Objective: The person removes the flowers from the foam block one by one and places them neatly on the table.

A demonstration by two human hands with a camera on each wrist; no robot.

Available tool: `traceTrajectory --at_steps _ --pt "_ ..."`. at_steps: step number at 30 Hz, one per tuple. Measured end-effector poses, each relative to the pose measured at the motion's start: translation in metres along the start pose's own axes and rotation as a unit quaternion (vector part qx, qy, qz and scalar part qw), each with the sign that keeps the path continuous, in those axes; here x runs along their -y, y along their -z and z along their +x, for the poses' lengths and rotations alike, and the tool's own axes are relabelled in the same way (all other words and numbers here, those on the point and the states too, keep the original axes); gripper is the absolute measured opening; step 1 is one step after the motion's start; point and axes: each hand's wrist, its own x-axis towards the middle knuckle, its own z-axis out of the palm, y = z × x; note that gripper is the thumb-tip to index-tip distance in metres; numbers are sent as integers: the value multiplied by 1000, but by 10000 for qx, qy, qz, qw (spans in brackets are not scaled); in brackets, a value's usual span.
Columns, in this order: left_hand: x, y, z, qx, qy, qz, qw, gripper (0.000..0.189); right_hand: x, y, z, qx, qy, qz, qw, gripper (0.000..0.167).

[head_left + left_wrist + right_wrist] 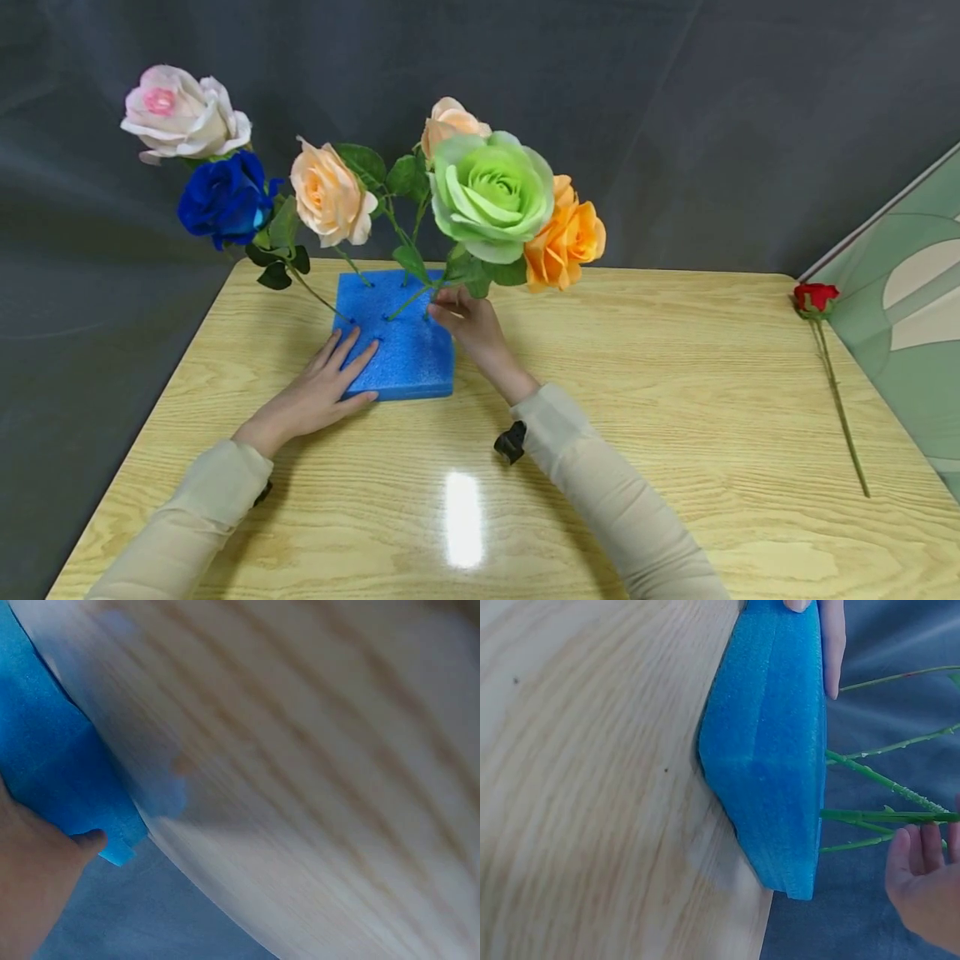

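Note:
A blue foam block [412,358] lies on the table with several artificial roses stuck upright or leaning in it. My left hand [318,396] presses flat on its front left part, fingers spread and thumb along the front edge. At the block's right side my right hand [472,329] pinches a green stem [877,816] just above the foam. Over that hand hang a large green rose [495,196] and an orange rose [566,237]; leaves hide which bloom the pinched stem bears. Further left stand a peach rose [326,196], a blue rose [225,200] and a pale pink rose [180,117].
Another peach rose [450,125] shows behind the green one. A single red rose [816,298] lies at the table's right edge, its stem pointing toward the front. Behind the wooden table [660,400] hangs a dark cloth [675,125]. A patterned panel [915,292] borders the right side.

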Motion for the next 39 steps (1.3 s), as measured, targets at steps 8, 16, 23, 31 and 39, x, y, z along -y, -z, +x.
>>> traceTrajectory --at_steps 8,16,23,31,39 --pt "0 1 2 32 -13 18 10000 77 -6 2 0 -153 427 121 9989 12" --pt "1 2 1 31 -18 6 10000 77 -7 2 0 -381 497 539 9966 8" --pt "0 3 2 73 -2 45 10000 77 -6 4 -2 -564 318 856 9942 19" --pt "0 4 1 51 -45 54 10000 77 -13 7 -3 -604 825 890 9908 28" --pt "-2 4 0 19 -20 36 10000 76 -16 11 -4 -491 770 1133 9894 31"
